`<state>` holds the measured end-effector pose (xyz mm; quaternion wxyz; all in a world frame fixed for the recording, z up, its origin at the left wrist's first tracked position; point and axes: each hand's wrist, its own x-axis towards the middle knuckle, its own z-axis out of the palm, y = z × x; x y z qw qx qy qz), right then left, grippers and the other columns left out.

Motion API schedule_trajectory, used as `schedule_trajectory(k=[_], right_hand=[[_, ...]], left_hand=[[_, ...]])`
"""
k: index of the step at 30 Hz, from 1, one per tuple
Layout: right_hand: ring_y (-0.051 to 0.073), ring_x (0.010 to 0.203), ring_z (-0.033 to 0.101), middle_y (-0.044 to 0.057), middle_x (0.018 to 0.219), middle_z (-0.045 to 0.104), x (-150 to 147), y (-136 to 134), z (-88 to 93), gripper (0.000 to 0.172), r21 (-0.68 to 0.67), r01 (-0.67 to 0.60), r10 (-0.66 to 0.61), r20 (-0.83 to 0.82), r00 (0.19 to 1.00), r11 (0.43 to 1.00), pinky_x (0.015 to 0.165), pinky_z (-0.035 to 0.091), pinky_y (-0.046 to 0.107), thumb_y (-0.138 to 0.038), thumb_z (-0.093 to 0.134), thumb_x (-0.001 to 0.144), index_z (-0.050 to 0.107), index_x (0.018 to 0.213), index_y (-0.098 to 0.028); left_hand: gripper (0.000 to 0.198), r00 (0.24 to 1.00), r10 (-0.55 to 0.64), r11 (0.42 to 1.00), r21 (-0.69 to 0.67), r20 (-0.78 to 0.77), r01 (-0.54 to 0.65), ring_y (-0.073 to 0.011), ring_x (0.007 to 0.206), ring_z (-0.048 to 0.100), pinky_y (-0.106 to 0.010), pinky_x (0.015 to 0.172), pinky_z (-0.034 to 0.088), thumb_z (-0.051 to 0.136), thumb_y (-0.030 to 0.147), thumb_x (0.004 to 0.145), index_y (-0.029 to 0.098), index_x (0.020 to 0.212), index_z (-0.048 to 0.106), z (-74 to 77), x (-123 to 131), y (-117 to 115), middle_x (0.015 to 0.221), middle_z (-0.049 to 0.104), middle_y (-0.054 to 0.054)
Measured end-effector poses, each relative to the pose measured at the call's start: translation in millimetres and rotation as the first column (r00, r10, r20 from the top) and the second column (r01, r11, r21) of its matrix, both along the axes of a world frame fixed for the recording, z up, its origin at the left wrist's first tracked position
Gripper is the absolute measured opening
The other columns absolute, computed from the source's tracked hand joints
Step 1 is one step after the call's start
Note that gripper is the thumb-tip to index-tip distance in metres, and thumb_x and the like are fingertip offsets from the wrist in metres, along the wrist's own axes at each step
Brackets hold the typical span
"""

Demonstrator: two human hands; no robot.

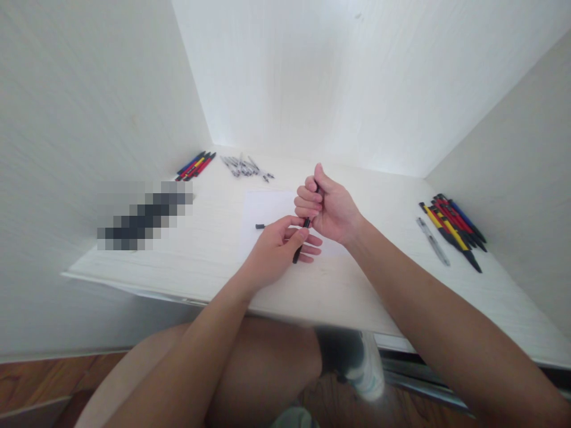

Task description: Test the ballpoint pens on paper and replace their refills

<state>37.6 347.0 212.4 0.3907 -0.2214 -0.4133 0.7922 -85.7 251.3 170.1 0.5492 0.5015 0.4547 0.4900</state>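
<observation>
Both my hands meet over a sheet of white paper (261, 208) on the white desk. Between the thumb and fingers of my left hand (276, 246), a black pen (297, 255) slants, its lower end sticking out below the thumb. My right hand (332, 208) is curled round the upper part of the same dark length, with the thumb pointing up; a black bit shows between its fingers. Whether this is one piece or two, I cannot tell. On the paper, left of my hands, lies a small black-ended item (260, 226), partly hidden by my left hand.
At the right lie a clear pen (432, 241) and a pile of red, yellow, blue and black pens (455, 223). Clear pen parts (245, 166) and more coloured pens (196, 166) lie at the back left. A blurred-out dark patch (143, 220) covers the left side. White panels enclose the desk.
</observation>
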Motion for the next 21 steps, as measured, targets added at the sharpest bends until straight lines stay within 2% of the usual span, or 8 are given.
schedule_trajectory(k=[4, 6, 9, 12, 21], right_hand=[[0.012, 0.053, 0.042, -0.003, 0.06, 0.044, -3.7, -2.3, -8.1, 0.056, 0.097, 0.005, -0.014, 0.097, 0.995, 0.995, 0.052, 0.038, 0.026, -0.068, 0.062, 0.094, 0.048, 0.068, -0.021], [0.013, 0.056, 0.047, 0.0, 0.066, 0.053, -3.7, -2.0, -12.4, 0.056, 0.135, -0.003, -0.018, 0.15, 0.989, 0.991, 0.054, 0.04, 0.028, -0.069, 0.061, 0.094, 0.054, 0.069, -0.02], [0.012, 0.048, 0.041, 0.002, 0.068, 0.059, -1.9, -1.5, -18.1, 0.056, 0.131, -0.11, 0.072, 0.263, 0.962, 0.985, 0.047, 0.035, 0.029, -0.072, 0.058, 0.094, 0.064, 0.077, -0.019], [0.011, 0.04, 0.031, 0.001, 0.061, 0.056, 0.5, -1.5, -21.3, 0.059, 0.118, -0.217, 0.171, 0.313, 0.934, 0.969, 0.041, 0.027, 0.029, -0.075, 0.054, 0.094, 0.07, 0.089, -0.019], [0.013, 0.037, 0.03, 0.0, 0.053, 0.054, 1.8, 0.7, -25.6, 0.066, 0.115, -0.31, 0.258, 0.327, 0.909, 0.944, 0.034, 0.026, 0.028, -0.078, 0.047, 0.094, 0.073, 0.1, -0.017]], left_hand=[[0.008, 0.998, 0.064, 0.998, -0.008, 0.009, -0.064, -0.0164, 0.073, 0.075, -0.026, 0.067, 0.061, 0.058, 0.021, 0.1, 0.015, 0.101, 0.064, 2.0, 0.7, -0.2, 0.093, 0.079, -0.009], [0.009, 0.997, 0.076, 0.997, -0.001, 0.024, -0.076, -0.0164, 0.073, 0.075, -0.026, 0.067, 0.061, 0.059, 0.022, 0.1, 0.015, 0.104, 0.064, 2.3, 0.1, -0.2, 0.095, 0.079, -0.009], [0.013, 0.996, 0.082, 0.997, 0.015, 0.026, -0.082, -0.0167, 0.072, 0.075, -0.027, 0.068, 0.062, 0.057, 0.024, 0.102, 0.014, 0.105, 0.065, 3.0, -1.5, -0.3, 0.097, 0.08, -0.009], [0.016, 0.997, 0.073, 0.997, 0.026, 0.019, -0.074, -0.017, 0.071, 0.075, -0.028, 0.068, 0.062, 0.056, 0.026, 0.103, 0.013, 0.101, 0.067, 4.9, -2.4, -0.5, 0.096, 0.08, -0.01], [0.013, 0.997, 0.077, 0.997, -0.005, 0.007, -0.077, -0.0184, 0.069, 0.075, -0.032, 0.07, 0.063, 0.054, 0.019, 0.1, 0.015, 0.095, 0.066, 8.6, -1.1, 3.4, 0.091, 0.08, -0.009]])
